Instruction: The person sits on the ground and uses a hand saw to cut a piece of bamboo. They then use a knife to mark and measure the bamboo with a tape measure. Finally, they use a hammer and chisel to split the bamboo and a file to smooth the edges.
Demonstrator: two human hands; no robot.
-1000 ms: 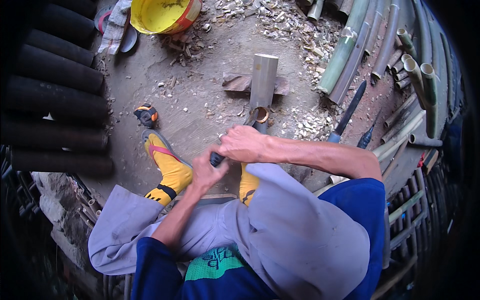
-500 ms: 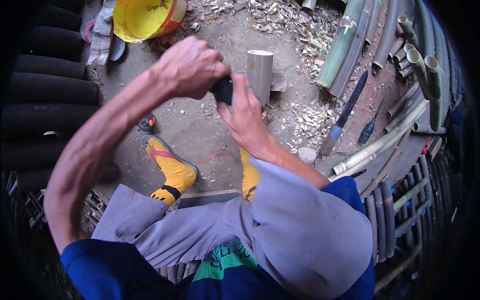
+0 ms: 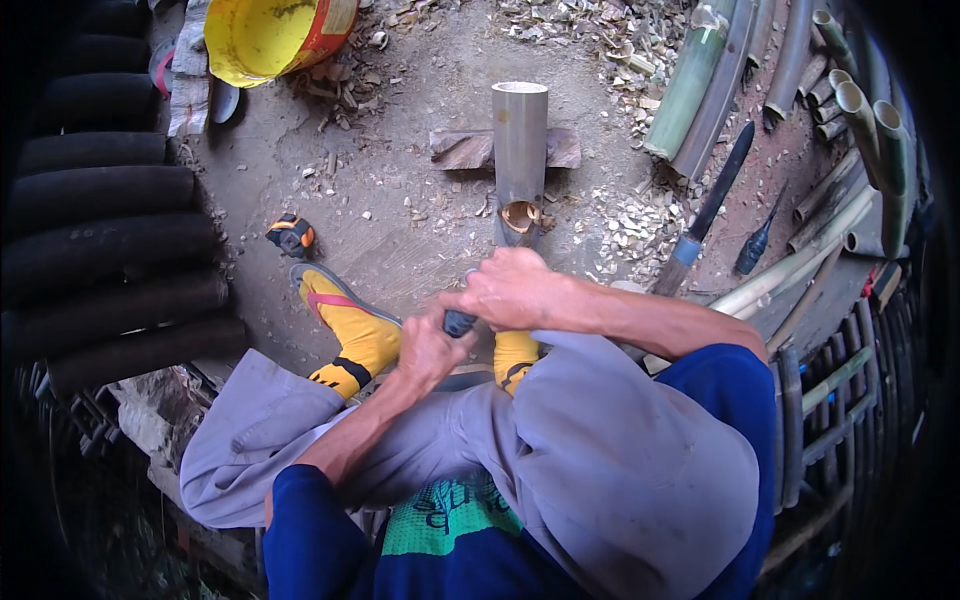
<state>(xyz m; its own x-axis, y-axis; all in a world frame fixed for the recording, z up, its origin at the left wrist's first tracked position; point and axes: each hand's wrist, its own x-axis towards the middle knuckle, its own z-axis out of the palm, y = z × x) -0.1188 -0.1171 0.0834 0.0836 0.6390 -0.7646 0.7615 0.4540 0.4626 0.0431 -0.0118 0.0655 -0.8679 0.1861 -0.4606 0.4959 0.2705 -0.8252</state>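
Both my hands are closed together in front of my knees. A short black grip (image 3: 459,322) shows between them, and the rest of the thing it belongs to is hidden. My left hand (image 3: 430,348) is wrapped round its lower side, somewhat blurred. My right hand (image 3: 515,288) is closed at its upper side, just below the near end of a bamboo tube (image 3: 520,140). The tube points away from me, with its far end resting on a flat wood block (image 3: 462,149). A notch with a pale edge is cut into the tube near my right hand.
A yellow and red bucket (image 3: 265,40) lies tipped at the far left. Nearby is an orange-black tape measure (image 3: 290,235). On the right are a long dark blade (image 3: 722,185), a black-handled pointed tool (image 3: 757,245), bamboo poles (image 3: 692,80) and pale chips (image 3: 640,230). Dark poles (image 3: 110,240) line the left.
Both hands have come down toward my knees with the black grip, away from beside the tube. My left arm has bent inward. The tube's notch and the wood block now show more fully.
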